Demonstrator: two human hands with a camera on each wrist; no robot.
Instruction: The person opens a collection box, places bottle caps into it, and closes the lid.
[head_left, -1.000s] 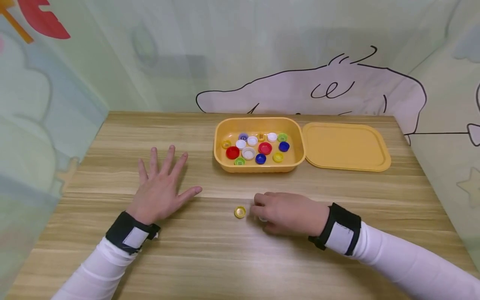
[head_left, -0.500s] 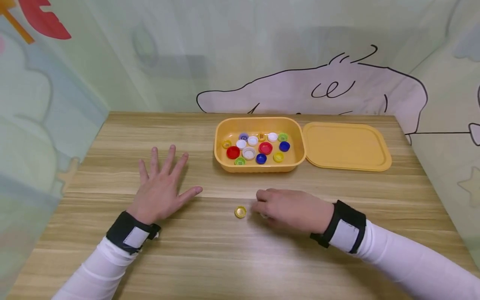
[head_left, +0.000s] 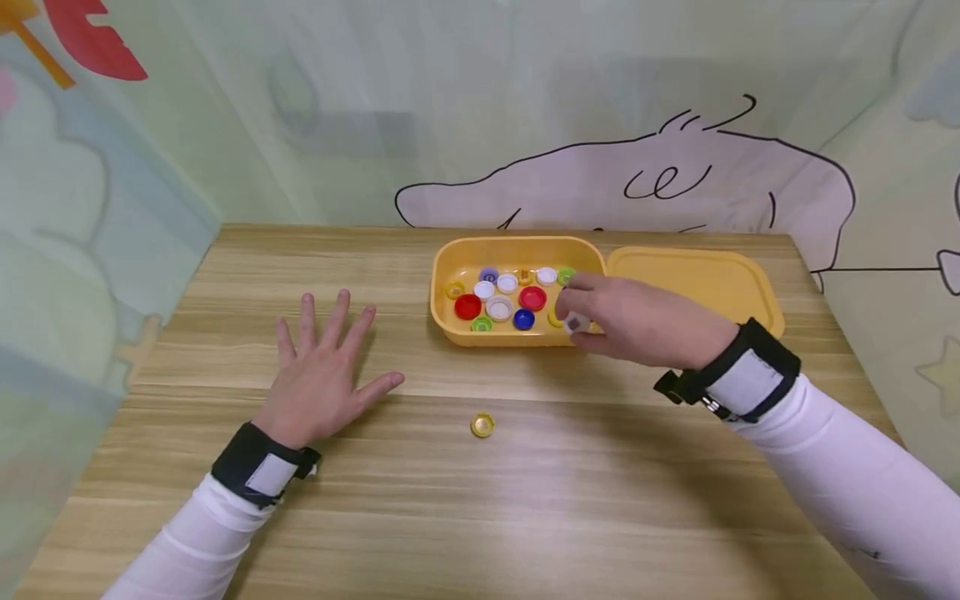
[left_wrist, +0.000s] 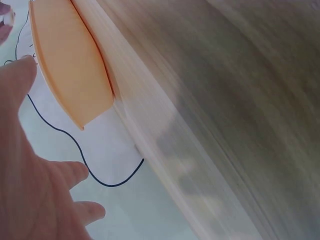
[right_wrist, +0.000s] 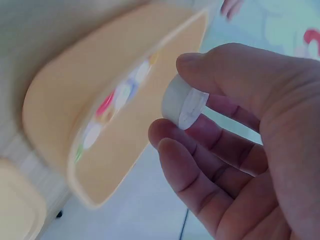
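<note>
My right hand (head_left: pixel 637 321) is over the right front part of an orange-yellow plastic box (head_left: pixel 495 340). Between thumb and fingertips it pinches a white bottle cap (right_wrist: pixel 175 102), held up above the box rim in the right wrist view. Inside the box lie several bottle caps, among them a red cap (head_left: pixel 468 307), a blue cap (head_left: pixel 523 319) and white ones; my right hand hides some at the right end. On the table, in front of the box, is a yellow cap (head_left: pixel 482 426). My left hand (head_left: pixel 318 383) rests palm down with spread fingers, holding nothing.
A flat orange-yellow lid (head_left: pixel 697 279) lies right of the box, partly behind my right hand. The wood-grain table (head_left: pixel 375 517) backs onto a wall sheet (head_left: pixel 487 108) with cartoon drawings.
My right hand has lifted the white bottle cap from the table and carried it up and right to above the box. The left hand and the yellow cap have stayed put.
</note>
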